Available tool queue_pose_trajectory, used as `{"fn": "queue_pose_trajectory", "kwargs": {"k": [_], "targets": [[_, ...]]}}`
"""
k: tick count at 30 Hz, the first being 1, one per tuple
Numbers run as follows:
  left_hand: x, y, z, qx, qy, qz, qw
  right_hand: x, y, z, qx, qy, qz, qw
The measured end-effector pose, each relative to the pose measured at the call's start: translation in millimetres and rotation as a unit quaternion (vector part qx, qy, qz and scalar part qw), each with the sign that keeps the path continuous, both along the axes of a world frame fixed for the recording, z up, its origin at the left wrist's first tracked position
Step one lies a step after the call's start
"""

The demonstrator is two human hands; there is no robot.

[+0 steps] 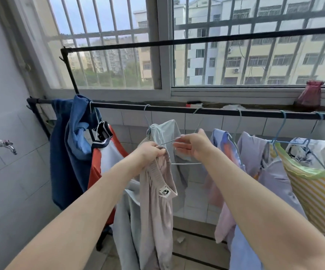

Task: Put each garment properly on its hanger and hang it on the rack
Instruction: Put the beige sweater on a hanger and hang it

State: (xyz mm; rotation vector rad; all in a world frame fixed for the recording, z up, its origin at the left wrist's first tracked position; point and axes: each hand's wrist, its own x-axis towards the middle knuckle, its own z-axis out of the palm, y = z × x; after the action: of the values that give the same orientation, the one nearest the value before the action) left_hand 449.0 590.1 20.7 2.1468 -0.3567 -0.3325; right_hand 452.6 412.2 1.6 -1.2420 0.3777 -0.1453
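A black rack rail runs across the balcony below the window, and everything here sits relative to it. Just under its middle, the left hand grips the bunched elastic waistband of a pale pink garment, fingers curled tight around the fabric; the rest of the garment hangs straight down from that fist, a small black-and-white label showing near its top. Beside it, the right hand touches a thin wire hanger whose hook is over the rail; the fingers are loosely extended along the wire, and whether they actually pinch it cannot be told. The waistband is right at the hanger's left end, not yet clearly threaded on.

Behind the hands, a light grey-blue garment hangs from another hanger on the rail. Toward the rail's left end hang a dark blue garment and an orange-and-white shirt. To the right hang a lavender garment and a yellow striped garment on blue hangers. Above the rail's right end, a dark red bag sits on the sill, its contents hidden.
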Motion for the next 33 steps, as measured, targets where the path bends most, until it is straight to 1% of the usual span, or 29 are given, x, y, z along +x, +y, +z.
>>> {"fn": "queue_pose_trajectory", "kwargs": {"k": [2, 3, 4, 6, 7, 9, 10, 12, 14, 16, 18, 20, 21, 23, 25, 29, 33], "targets": [[9.0, -2.6, -3.4, 0.027, -0.015, 0.004, 1.000, 3.0, -6.2, -0.2, -0.041, 0.009, 0.009, 0.999], [14.3, -2.1, -5.6, 0.030, -0.026, 0.013, 0.999, 5.2, -9.4, -1.3, -0.085, 0.016, 0.007, 0.996], [19.0, -1.0, -6.8, 0.022, -0.039, 0.026, 0.999, 7.7, -12.9, -2.0, -0.149, 0.022, -0.009, 0.988], [27.0, 3.5, -7.9, -0.002, -0.074, 0.056, 0.996, 15.0, -22.6, -4.5, -0.293, 0.030, -0.063, 0.954], [30.9, 5.5, -7.3, -0.005, -0.099, 0.069, 0.993, 18.3, -27.2, -5.0, -0.336, 0.031, -0.085, 0.937], [35.0, 7.5, -4.3, -0.011, -0.147, 0.087, 0.985, 23.4, -30.9, -5.1, -0.356, 0.029, -0.088, 0.930], [37.9, 7.4, -3.7, -0.027, -0.167, 0.087, 0.982, 25.1, -29.7, -3.9, -0.347, 0.027, -0.078, 0.934], [39.7, 5.7, -1.2, -0.085, -0.187, 0.078, 0.975, 30.8, -25.7, -2.0, -0.292, 0.009, -0.078, 0.953], [37.1, 5.5, 0.5, -0.152, -0.188, 0.053, 0.969, 36.8, -24.8, -3.0, -0.231, -0.004, -0.111, 0.967], [34.4, 5.8, -0.6, -0.201, -0.183, 0.031, 0.962, 37.8, -30.4, -5.4, -0.158, 0.014, -0.155, 0.975], [31.9, 6.3, -3.4, -0.181, -0.216, 0.026, 0.959, 32.7, -37.1, -10.3, -0.102, 0.038, -0.170, 0.979], [35.4, 5.9, -9.4, -0.121, -0.243, 0.040, 0.962, 23.6, -38.8, -17.2, -0.062, 0.052, -0.138, 0.987], [38.8, 5.7, -14.3, -0.089, -0.235, 0.044, 0.967, 19.1, -37.8, -21.7, -0.034, 0.058, -0.117, 0.991], [41.0, 5.1, -27.8, -0.032, -0.186, 0.035, 0.981, 8.8, -39.0, -34.6, 0.023, 0.072, -0.085, 0.994], [38.6, 7.5, -41.9, -0.016, -0.142, 0.027, 0.989, 0.7, -39.5, -44.9, 0.071, 0.074, -0.063, 0.993], [23.3, 6.9, -69.8, -0.021, -0.084, 0.042, 0.995, -20.4, -43.7, -56.7, 0.156, 0.013, -0.063, 0.986], [17.4, 5.9, -88.3, -0.027, -0.038, 0.058, 0.997, -35.9, -41.1, -56.8, 0.251, -0.062, -0.057, 0.964]]}}
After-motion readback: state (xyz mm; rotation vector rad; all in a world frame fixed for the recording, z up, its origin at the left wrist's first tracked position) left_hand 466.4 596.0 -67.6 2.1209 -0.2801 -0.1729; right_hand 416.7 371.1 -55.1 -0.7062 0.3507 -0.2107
